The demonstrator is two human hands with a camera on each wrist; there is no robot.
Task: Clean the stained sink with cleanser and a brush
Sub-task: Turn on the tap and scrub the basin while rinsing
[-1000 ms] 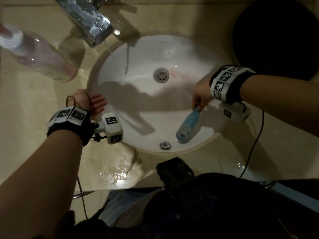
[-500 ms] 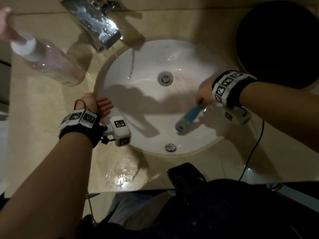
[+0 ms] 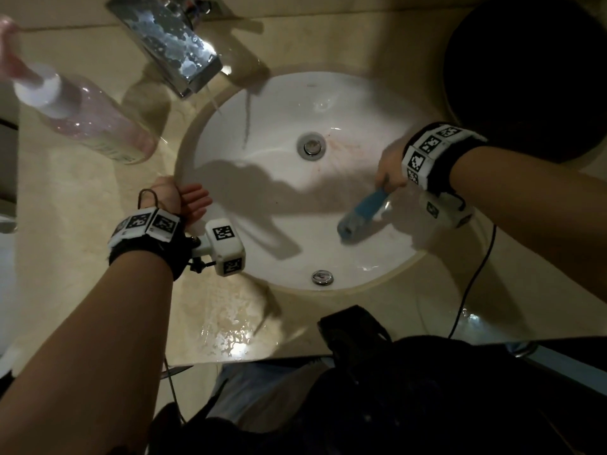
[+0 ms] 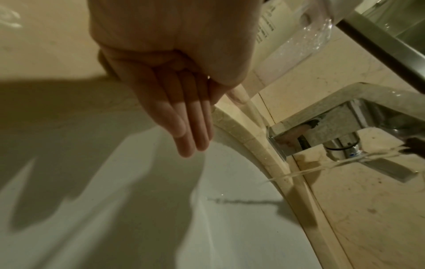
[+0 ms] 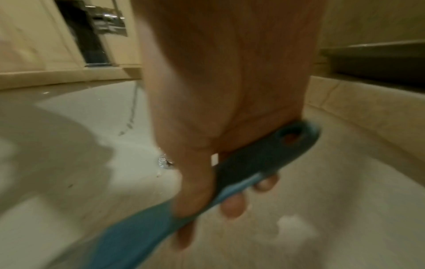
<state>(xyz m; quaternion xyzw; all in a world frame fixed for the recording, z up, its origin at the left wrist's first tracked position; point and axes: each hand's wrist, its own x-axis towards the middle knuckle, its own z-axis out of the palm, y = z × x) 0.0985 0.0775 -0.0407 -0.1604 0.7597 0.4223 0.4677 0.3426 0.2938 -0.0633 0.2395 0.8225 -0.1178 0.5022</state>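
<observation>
My right hand [image 3: 389,172] grips a blue brush [image 3: 361,213] scrubbing the sink [image 3: 377,103] at four o'clock; left hand [image 3: 184,200] rests flat, fingers straight. Reddish stains [image 3: 341,144] remain by the drain.

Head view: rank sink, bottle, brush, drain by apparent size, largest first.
1. sink, by far the largest.
2. bottle; it stands taller, nearer the camera, so its look is inflated.
3. brush, partly hidden in the right hand and blurred.
4. drain, the smallest.
</observation>
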